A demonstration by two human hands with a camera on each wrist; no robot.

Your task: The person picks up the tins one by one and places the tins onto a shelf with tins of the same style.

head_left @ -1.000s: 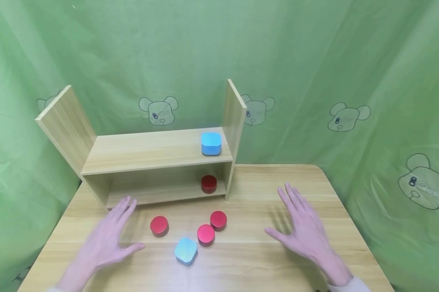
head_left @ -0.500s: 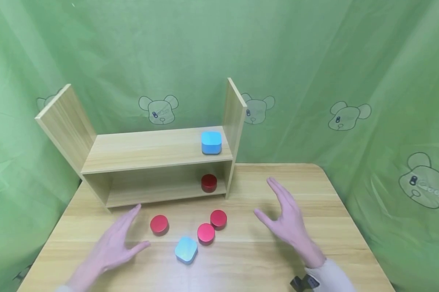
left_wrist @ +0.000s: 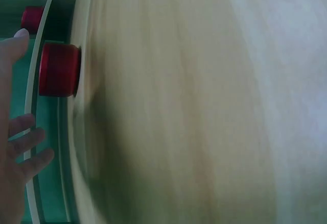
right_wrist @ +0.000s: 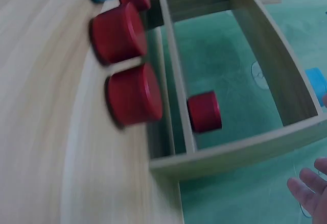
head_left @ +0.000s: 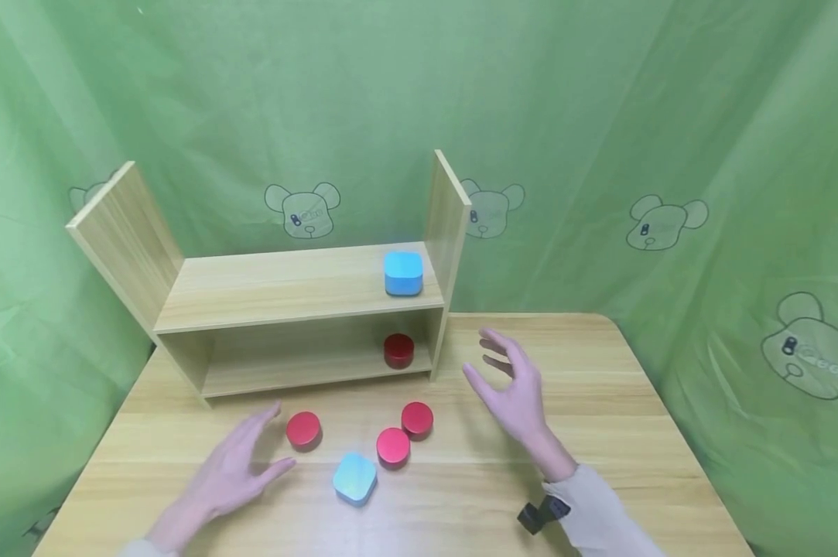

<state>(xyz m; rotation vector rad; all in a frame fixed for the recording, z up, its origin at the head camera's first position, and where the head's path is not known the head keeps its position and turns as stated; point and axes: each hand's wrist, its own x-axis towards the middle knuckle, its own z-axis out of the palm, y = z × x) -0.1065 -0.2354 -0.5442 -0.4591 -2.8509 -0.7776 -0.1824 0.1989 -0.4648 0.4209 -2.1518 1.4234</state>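
My left hand (head_left: pixel 232 470) hovers over the table at the lower left, thumb and fingers spread apart and holding nothing. Just to its right lies a red round block (head_left: pixel 303 430); in the left wrist view that red block (left_wrist: pixel 60 70) shows near the fingers. My right hand (head_left: pixel 512 391) is in the air right of the shelf, its fingers bent loosely and nothing in them. Between the hands, two more red round blocks (head_left: pixel 393 447) sit close together, beside a light blue rounded-square block (head_left: pixel 355 479). In the right wrist view fingertips (right_wrist: pixel 306 188) show at the edge.
A two-level wooden shelf (head_left: pixel 300 286) with tall side panels stands at the back left of the table (head_left: pixel 551 340). Its upper board bears a blue block (head_left: pixel 403 273), its lower board a red round block (head_left: pixel 398 350). A green curtain (head_left: pixel 565 116) hangs behind.
My right hand has moved left towards the shelf's right side, its fingers bending more. My left hand has shifted slightly right, nearer the leftmost red block. The blocks have stayed put.
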